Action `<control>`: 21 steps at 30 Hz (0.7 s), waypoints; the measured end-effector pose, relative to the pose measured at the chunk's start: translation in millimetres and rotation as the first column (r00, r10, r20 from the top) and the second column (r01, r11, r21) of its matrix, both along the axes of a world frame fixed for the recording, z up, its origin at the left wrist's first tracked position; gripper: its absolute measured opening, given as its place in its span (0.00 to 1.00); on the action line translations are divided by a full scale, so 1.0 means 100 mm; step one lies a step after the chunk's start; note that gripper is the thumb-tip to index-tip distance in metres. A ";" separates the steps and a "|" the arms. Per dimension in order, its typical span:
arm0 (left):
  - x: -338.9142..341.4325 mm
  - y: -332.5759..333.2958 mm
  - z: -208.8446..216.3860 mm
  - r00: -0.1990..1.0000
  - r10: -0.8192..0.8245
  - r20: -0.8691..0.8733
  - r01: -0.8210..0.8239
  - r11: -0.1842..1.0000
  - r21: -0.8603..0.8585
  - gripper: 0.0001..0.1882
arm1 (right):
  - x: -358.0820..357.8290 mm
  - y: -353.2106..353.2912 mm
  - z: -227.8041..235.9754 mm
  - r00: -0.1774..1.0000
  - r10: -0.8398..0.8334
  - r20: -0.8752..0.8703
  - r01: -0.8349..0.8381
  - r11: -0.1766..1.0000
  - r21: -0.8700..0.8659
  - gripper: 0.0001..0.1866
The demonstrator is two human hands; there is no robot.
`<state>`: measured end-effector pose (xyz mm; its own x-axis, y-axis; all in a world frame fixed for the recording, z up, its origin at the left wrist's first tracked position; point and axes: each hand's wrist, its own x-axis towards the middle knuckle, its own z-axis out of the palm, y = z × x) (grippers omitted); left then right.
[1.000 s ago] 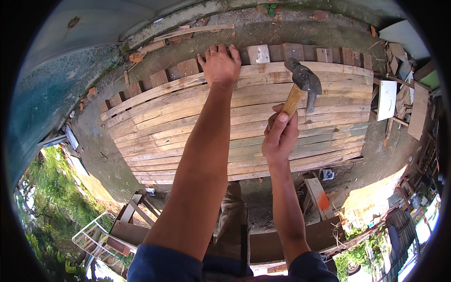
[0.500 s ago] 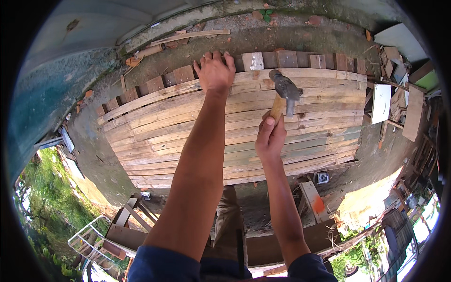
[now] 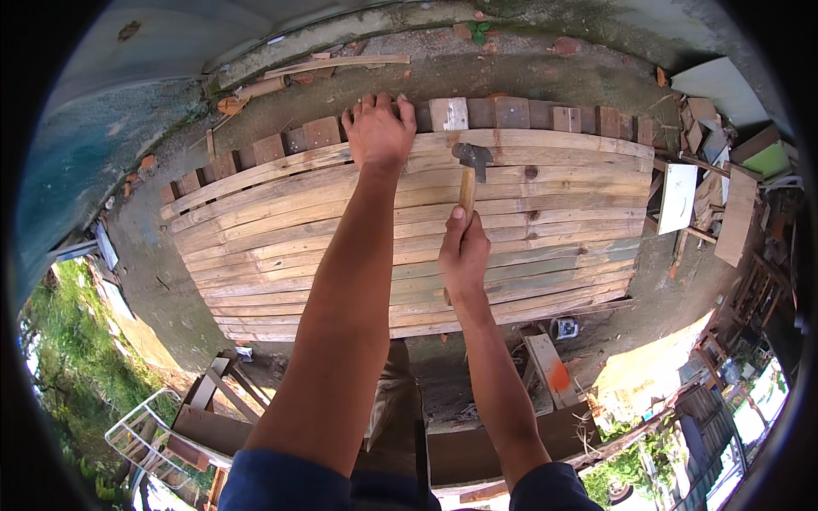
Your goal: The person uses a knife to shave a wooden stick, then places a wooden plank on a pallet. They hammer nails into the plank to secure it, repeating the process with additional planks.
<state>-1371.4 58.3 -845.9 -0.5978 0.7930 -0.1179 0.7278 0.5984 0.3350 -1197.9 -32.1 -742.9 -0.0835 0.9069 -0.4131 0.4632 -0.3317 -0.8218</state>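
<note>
A broad panel of pale bamboo slats (image 3: pixel 341 230) lies across the middle of the view. Along its far edge short wooden blocks (image 3: pixel 511 112) stick out from beneath the last slat. My left hand (image 3: pixel 380 132) rests on that edge, fingers spread and reaching over the blocks, nothing grasped. In my right hand (image 3: pixel 465 251) is a claw hammer (image 3: pixel 468 187), held by its wooden handle. Its dark metal head is over the far slats, to the right of my left hand. Whether the head touches the wood I cannot tell.
Boards and scrap wood (image 3: pixel 677 198) are piled at the right. Behind the panel runs a wall (image 3: pixel 111 136), with a loose wooden strip (image 3: pixel 336 65) on the ground. A small can (image 3: pixel 564 328) and a plank with an orange patch (image 3: pixel 550 366) are at the near right.
The hammer has come down from its raised position toward the slats, with my right hand lower and a little further left. My left hand keeps its place on the far edge.
</note>
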 end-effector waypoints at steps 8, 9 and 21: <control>-0.01 -0.01 -0.05 1.000 0.000 -0.027 0.001 1.000 0.012 0.25 | 0.01 -0.09 0.57 0.877 -0.040 -0.479 0.162 0.963 0.214 0.27; -0.01 -0.01 -0.04 1.000 0.004 -0.023 -0.003 1.000 0.013 0.25 | -0.01 -0.01 0.47 0.894 0.032 -0.447 0.130 0.936 0.328 0.27; 0.00 -0.02 -0.02 0.999 0.029 0.029 -0.029 1.000 -0.005 0.25 | -0.01 -0.04 0.70 0.890 -0.042 -0.454 0.117 0.984 0.137 0.34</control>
<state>-1371.1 56.4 -847.5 -0.6170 0.7745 -0.1393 0.6999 0.6211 0.3527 -1198.5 -36.2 -673.1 -0.1503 0.9679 -0.2015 0.0116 -0.2021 -0.9793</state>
